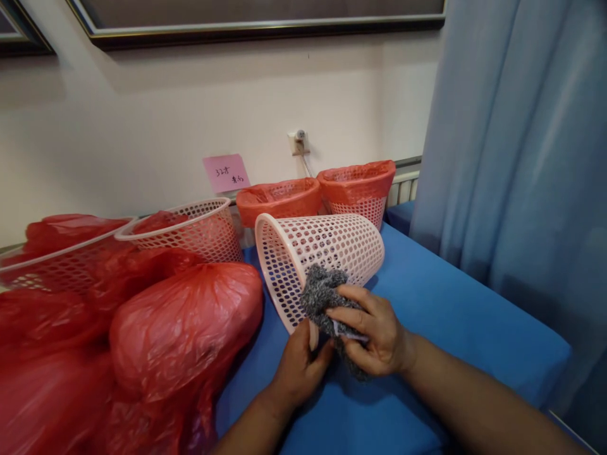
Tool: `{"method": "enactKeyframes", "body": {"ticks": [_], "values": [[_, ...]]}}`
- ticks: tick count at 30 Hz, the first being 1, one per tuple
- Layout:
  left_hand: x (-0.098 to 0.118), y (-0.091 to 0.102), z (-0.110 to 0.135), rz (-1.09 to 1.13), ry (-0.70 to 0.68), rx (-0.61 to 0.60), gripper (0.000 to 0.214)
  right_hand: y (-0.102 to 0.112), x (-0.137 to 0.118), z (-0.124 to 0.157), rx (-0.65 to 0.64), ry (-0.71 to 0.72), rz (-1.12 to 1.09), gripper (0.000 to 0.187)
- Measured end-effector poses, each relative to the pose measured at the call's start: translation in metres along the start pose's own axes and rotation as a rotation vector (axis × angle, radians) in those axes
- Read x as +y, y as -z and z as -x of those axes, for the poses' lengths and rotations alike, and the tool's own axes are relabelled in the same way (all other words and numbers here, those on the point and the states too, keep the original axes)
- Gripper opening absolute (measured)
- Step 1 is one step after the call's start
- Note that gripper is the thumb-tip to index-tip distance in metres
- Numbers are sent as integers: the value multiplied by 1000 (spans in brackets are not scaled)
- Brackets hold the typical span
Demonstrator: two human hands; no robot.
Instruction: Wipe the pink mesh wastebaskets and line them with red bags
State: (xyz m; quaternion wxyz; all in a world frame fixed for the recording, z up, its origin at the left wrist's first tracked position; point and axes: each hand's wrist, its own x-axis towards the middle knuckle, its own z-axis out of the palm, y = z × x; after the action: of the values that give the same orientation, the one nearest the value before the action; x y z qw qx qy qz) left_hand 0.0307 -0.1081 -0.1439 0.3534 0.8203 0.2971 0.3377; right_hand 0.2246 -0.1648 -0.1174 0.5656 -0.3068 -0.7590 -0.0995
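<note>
A pink perforated plastic basket (327,249) lies on its side on the blue table (450,316), its open mouth turned toward me. My right hand (374,332) is closed on a grey knitted sock (320,297) just in front of the basket's rim. My left hand (298,366) sits below it, fingers curled around the basket's lower rim and touching the sock's lower part.
Red plastic bags (180,328) full of something pile up at the left. Another pink basket (190,230) stands behind them, and two baskets lined with red bags (279,199) (360,183) stand by the wall. A blue curtain (512,158) hangs at the right.
</note>
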Motion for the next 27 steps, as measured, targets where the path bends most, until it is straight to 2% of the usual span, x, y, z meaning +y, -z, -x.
{"method": "enactKeyframes", "body": {"ticks": [2, 4, 8, 10, 12, 14, 19, 21, 23, 27], "values": [[5, 1, 3, 39, 20, 35, 36, -2, 7, 3, 2, -15, 26, 52], [8, 2, 5, 59, 30, 43, 37, -1, 26, 7, 82, -146, 105, 48], [5, 6, 5, 26, 19, 16, 36, 12, 85, 16, 379, -652, 248, 39], [0, 6, 5, -27, -10, -7, 34, 21, 111, 21, 451, -901, 212, 41], [-5, 5, 5, -84, -49, -50, 32, 24, 122, 22, 462, -1006, 171, 44], [-9, 3, 5, -128, -79, -95, 32, 22, 112, 20, 418, -910, 179, 45], [-12, 1, 2, -148, -118, -119, 39, 4, 37, 7, 150, -306, 124, 51], [-11, 1, 2, -140, -116, -113, 41, 2, 16, 4, 96, -137, 86, 55], [-8, 1, 3, -149, -100, -101, 40, 3, 8, 2, 78, -40, 81, 57], [0, 2, 6, -136, -57, -26, 31, 5, 9, 1, 52, 66, 89, 54]]}}
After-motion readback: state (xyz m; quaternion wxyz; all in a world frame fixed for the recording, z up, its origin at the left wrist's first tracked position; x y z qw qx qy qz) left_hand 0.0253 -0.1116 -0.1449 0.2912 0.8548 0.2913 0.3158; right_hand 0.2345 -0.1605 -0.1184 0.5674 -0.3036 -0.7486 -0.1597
